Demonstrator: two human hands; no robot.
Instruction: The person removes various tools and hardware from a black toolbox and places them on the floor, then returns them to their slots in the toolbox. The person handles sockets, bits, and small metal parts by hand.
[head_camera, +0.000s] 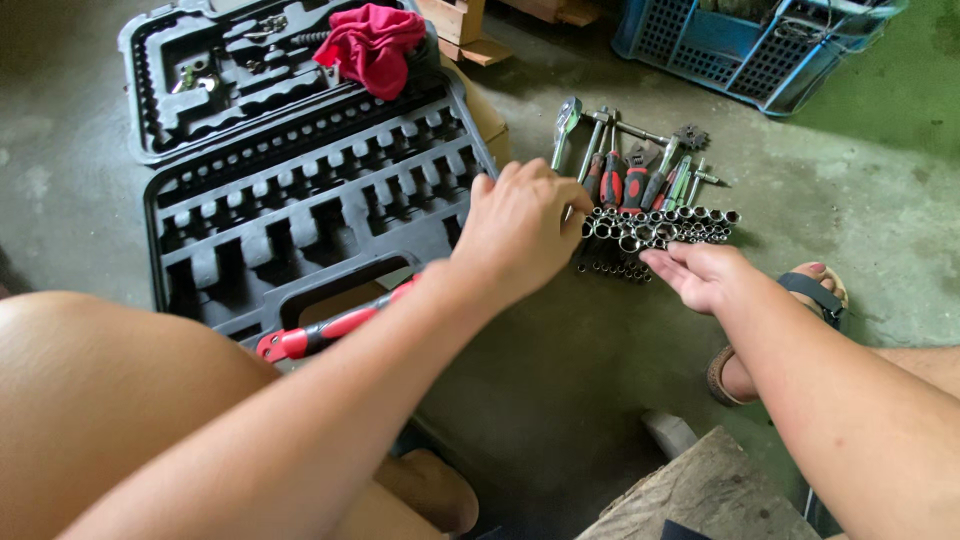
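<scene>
— While the left hand (515, 232) curls beside the sockets (655, 232), what's it pinching?
— Can't tell. The right hand (700, 272) lies spread, fingertips touching those sockets, right of the toolbox (300, 220).

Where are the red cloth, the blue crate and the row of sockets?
red cloth (372, 45), head view, middle of the bunched fabric on the open case.
blue crate (740, 45), head view, its front mesh wall.
row of sockets (660, 225), head view, middle of the row, between the two hands.
</scene>
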